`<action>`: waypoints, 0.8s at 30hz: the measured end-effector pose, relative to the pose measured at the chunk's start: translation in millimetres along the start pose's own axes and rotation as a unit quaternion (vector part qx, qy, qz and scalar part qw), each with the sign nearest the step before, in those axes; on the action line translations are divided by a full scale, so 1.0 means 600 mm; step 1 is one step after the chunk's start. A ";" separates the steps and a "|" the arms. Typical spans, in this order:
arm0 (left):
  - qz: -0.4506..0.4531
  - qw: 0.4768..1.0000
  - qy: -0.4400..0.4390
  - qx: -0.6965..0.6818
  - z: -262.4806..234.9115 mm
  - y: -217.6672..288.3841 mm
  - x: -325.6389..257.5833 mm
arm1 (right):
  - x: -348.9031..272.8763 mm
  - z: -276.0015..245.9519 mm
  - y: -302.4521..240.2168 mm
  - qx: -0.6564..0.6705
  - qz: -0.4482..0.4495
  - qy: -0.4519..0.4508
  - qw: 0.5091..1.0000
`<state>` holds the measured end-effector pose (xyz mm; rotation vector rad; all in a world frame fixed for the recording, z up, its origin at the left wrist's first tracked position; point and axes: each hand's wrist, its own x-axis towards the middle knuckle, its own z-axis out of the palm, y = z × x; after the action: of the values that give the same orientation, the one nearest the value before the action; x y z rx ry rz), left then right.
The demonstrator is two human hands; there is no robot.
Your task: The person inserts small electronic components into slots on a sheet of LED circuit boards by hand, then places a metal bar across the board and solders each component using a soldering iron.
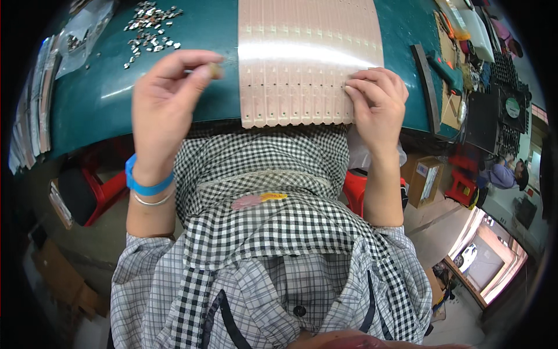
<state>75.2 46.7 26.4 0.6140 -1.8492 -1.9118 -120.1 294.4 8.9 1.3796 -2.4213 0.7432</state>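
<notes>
Here the left hand [165, 110] is raised over the green counter [99, 99], its fingers [200, 68] pinching a small brownish part [215, 70] just left of the pink panel of strips [308, 58]. The right hand [378, 104] presses its curled fingertips on the panel's lower right corner. Small metal pieces [148, 29] lie scattered well behind the left hand.

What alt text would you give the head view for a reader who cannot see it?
Seen from above, a person's left hand pinches a small metal part while the right hand presses on a pink panel of strips lying on a green table. More small metal parts lie scattered at upper left.
</notes>
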 end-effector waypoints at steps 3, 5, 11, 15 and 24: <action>-0.030 0.995 -0.051 -0.086 0.034 -0.003 -0.006 | 0.012 -0.030 -0.011 0.066 0.050 -0.010 0.997; -0.044 0.993 -0.050 -0.102 0.047 -0.005 -0.010 | 0.021 -0.036 -0.025 0.075 0.035 0.014 0.996; -0.082 0.971 -0.114 -0.193 0.085 -0.004 -0.026 | 0.040 -0.026 -0.124 0.281 -0.044 0.024 0.958; -0.222 0.910 -0.153 -0.317 0.095 0.006 -0.031 | 0.034 -0.016 -0.144 0.208 -0.091 0.069 0.971; -0.308 0.734 -0.199 -0.572 0.124 -0.017 -0.044 | 0.021 0.007 -0.141 0.141 -0.148 0.144 0.968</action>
<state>54.0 123.1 19.0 0.3701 -0.2214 -3.2480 -54.0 247.4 37.2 1.5629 -1.8901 1.1486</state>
